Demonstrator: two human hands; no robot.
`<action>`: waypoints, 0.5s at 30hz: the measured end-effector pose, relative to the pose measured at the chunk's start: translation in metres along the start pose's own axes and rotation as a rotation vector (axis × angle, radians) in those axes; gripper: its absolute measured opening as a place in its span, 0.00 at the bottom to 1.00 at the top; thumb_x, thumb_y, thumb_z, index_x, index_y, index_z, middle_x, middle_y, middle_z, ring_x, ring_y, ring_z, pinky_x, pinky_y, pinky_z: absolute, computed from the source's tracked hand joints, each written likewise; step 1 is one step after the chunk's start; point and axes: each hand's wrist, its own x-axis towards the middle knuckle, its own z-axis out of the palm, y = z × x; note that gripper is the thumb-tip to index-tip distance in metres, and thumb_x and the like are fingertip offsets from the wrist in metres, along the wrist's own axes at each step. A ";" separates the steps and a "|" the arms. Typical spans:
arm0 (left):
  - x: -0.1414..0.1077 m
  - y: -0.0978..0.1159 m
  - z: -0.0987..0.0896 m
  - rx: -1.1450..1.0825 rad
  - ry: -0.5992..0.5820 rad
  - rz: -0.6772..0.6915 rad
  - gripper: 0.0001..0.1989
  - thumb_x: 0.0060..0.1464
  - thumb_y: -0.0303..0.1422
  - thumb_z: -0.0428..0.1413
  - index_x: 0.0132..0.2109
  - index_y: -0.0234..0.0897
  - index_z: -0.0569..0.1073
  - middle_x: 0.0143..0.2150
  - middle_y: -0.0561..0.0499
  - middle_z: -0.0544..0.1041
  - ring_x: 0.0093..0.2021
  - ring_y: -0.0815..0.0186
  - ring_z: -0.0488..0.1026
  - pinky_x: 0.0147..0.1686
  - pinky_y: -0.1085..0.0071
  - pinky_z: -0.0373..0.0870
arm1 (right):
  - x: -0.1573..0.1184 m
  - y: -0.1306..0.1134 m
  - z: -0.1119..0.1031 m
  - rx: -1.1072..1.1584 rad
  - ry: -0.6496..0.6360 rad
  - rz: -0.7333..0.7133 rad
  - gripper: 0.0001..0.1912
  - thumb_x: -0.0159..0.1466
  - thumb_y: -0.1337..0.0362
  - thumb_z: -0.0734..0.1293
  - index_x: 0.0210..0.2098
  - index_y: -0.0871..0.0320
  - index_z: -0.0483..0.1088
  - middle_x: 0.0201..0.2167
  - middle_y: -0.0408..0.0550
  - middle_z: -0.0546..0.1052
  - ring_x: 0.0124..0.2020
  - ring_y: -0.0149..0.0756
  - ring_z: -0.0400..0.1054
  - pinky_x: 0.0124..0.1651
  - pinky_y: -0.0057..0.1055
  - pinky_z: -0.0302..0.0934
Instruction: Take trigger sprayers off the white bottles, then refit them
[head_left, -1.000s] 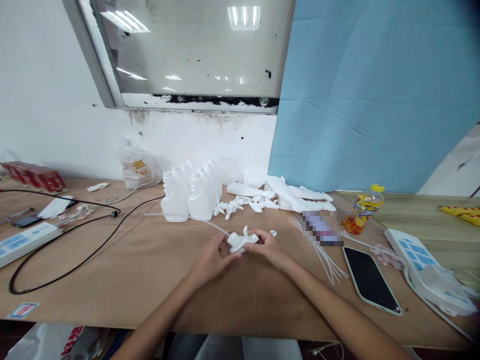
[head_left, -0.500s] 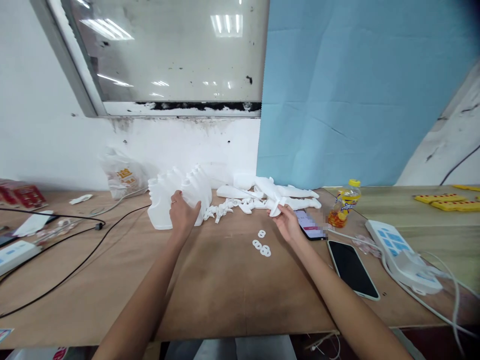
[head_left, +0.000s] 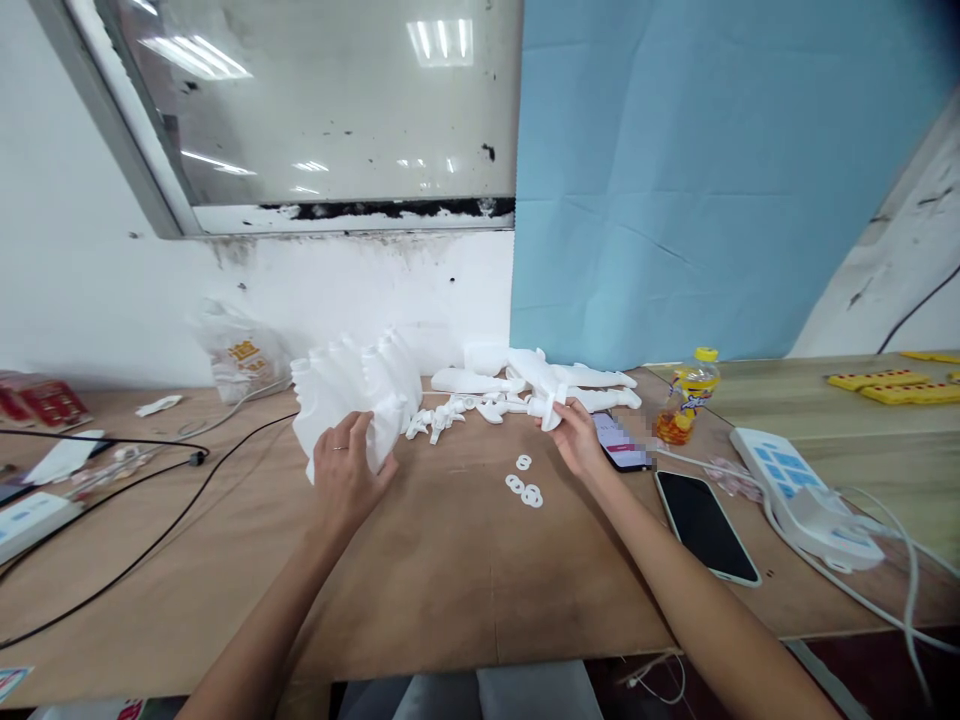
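My left hand [head_left: 349, 468] is closed around a white plastic bottle [head_left: 386, 422] at the front of a cluster of similar bottles [head_left: 319, 372] with threaded necks. That bottle is tilted. My right hand [head_left: 579, 438] grips a white plastic part with a flanged collar [head_left: 553, 408]; its far end overlaps other white parts behind, so its full shape is unclear. Long white plastic pieces [head_left: 600, 378] lie behind my right hand. Between the hands are small white trigger-like pieces [head_left: 444, 416] in a heap. Several flat white rings [head_left: 532, 496] lie on the brown table covering [head_left: 450, 560].
On the right are two phones [head_left: 705, 525], a drink bottle with a yellow cap [head_left: 688, 400] and a white power strip [head_left: 806, 500] with cables. A plastic bag [head_left: 244, 350] stands at the back left. Black cables [head_left: 165, 535] cross the left side.
My left hand has moved down and nearer, from above the bottles to gripping one, which now tilts. The part in my right hand has turned, showing its collar more plainly.
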 end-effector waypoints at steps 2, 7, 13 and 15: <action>-0.004 0.000 -0.001 0.016 -0.029 0.037 0.29 0.54 0.33 0.56 0.62 0.35 0.59 0.57 0.36 0.69 0.57 0.48 0.67 0.59 0.49 0.59 | -0.001 -0.001 0.001 -0.041 -0.013 -0.004 0.11 0.54 0.64 0.76 0.32 0.56 0.70 0.35 0.41 0.77 0.33 0.33 0.70 0.33 0.30 0.69; -0.014 -0.001 -0.007 0.031 -0.119 0.128 0.28 0.56 0.31 0.54 0.63 0.37 0.60 0.58 0.38 0.70 0.57 0.50 0.67 0.63 0.47 0.52 | 0.000 -0.005 -0.002 -0.098 0.000 -0.042 0.11 0.53 0.63 0.74 0.33 0.55 0.69 0.34 0.41 0.76 0.32 0.32 0.69 0.30 0.28 0.66; -0.029 0.007 -0.019 -0.009 -0.214 0.214 0.29 0.56 0.29 0.54 0.65 0.41 0.61 0.60 0.40 0.69 0.58 0.50 0.66 0.62 0.46 0.52 | 0.005 -0.013 -0.008 -0.118 0.066 -0.085 0.11 0.53 0.63 0.73 0.34 0.55 0.69 0.34 0.42 0.77 0.32 0.33 0.69 0.26 0.25 0.61; -0.035 0.013 -0.021 -0.051 -0.252 0.260 0.31 0.55 0.29 0.54 0.66 0.43 0.61 0.60 0.41 0.69 0.58 0.51 0.66 0.61 0.46 0.54 | 0.006 -0.014 -0.009 -0.134 0.081 -0.095 0.11 0.53 0.62 0.72 0.34 0.56 0.70 0.32 0.43 0.77 0.31 0.33 0.68 0.25 0.24 0.58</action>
